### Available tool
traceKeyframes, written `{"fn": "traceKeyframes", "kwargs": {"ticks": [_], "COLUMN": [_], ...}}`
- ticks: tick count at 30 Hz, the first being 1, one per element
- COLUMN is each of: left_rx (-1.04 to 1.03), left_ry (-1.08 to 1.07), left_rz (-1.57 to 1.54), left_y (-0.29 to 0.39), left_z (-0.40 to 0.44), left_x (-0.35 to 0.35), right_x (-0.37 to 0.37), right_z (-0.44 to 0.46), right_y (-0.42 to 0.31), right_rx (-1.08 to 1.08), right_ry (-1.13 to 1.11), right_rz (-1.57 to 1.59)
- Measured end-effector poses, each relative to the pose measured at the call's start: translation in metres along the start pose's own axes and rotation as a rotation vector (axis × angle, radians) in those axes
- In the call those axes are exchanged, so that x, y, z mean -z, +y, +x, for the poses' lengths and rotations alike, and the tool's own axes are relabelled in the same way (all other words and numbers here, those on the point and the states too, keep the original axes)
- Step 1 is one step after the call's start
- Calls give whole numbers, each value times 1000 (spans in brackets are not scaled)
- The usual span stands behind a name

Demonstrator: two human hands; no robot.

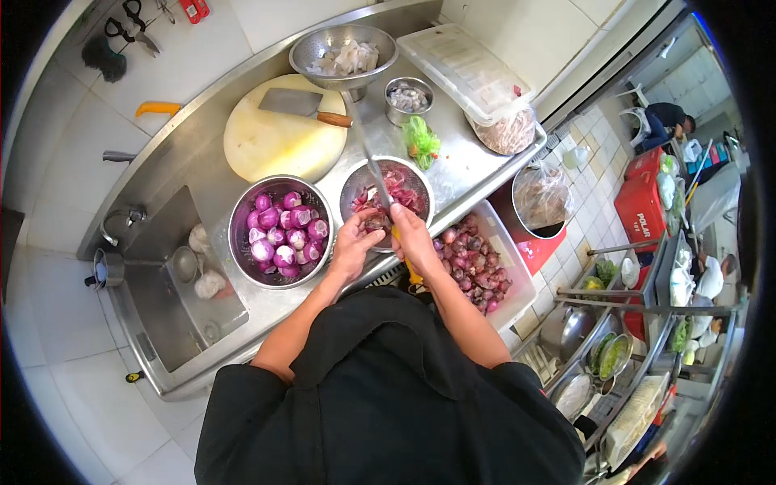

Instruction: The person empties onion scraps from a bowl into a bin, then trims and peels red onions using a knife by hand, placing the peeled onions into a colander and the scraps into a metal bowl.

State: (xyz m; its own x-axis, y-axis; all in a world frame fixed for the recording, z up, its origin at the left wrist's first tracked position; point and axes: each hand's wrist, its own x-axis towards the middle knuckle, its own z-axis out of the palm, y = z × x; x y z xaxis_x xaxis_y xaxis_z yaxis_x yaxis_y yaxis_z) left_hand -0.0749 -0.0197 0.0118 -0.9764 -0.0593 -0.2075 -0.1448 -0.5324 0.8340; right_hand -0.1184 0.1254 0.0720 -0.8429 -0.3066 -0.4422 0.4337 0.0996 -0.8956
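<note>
Over the colander of onion skins (404, 187), my left hand (355, 244) is closed around a dark red onion (376, 224). My right hand (412, 240) grips a knife (377, 174) whose blade points up and away, its yellow handle partly hidden by the fingers. The hands are close together, with the onion between them. Left of them a steel bowl (236, 257) holds peeled purple onions (279, 236). On the right a white plastic bin (517, 279) is filled with unpeeled red onions (477, 271).
Behind are a round cutting board (242, 145) with a cleaver (293, 102), a colander of pale pieces (343, 81), a small steel bowl (408, 99), a green bag (420, 141) and a lidded container (469, 73). A sink (162, 283) lies left; a seated person (667, 121) is far right.
</note>
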Motion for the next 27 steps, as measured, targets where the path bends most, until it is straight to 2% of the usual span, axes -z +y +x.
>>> {"fn": "traceKeyframes", "kwargs": {"ticks": [1,4,8,9,12,19,27], "left_rx": [16,69,98,94,72,10,-55], "left_ry": [-35,-77,-71,-73,-72,-6,16], "left_rz": [-68,-207,-187,-173,-123,-17,27], "left_y": [4,20,28,31,30,37,44], "left_z": [-2,-1,8,8,8,6,4], "left_x": [1,10,26,25,23,20,29], "right_x": [3,19,23,26,18,17,16], "right_z": [6,1,-20,-20,-27,-24,-29], "right_y": [6,-3,-27,-27,-26,-9,-15], "right_rx": [-123,-164,63,34,134,400,358], "right_ry": [-10,-42,-88,-164,-188,-79,-69], "right_rz": [157,232,-257,-247,-220,-578,-709]}}
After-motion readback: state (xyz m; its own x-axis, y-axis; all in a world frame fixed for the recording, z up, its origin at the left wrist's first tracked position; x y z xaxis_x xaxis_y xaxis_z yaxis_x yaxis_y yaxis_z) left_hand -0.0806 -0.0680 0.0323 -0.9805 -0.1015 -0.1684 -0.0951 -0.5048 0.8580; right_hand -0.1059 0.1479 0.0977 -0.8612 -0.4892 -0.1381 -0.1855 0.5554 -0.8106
